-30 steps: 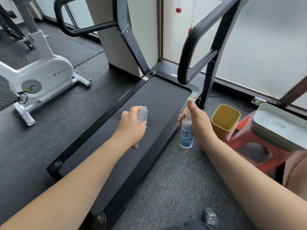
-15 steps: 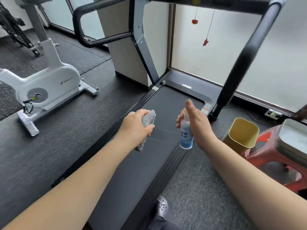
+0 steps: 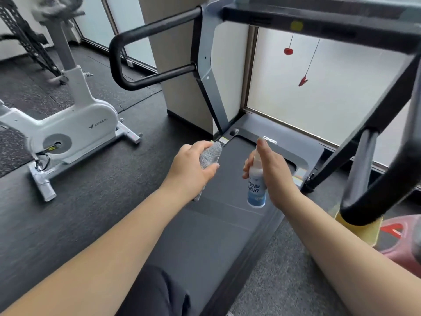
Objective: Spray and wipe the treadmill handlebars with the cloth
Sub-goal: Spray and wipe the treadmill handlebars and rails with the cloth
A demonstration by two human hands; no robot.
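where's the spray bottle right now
In the head view the spray bottle is just right of centre, held upright in the right hand above the treadmill belt, beside the left hand gripping the grey cloth.

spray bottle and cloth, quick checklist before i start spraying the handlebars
1. Spray bottle held upright in the right hand: ok.
2. Finger resting on top of the nozzle, ready to press: ok.
3. Grey cloth bunched in the left hand, ready to wipe: ok.
4. Nozzle aimed at a handlebar: not ok; the bottle sits low over the treadmill belt, with the left handlebar and right handlebar off to either side.
5. Liquid left in the bottle: cannot tell.
6. Handlebars free of anything hanging on them: ok on the parts in view.
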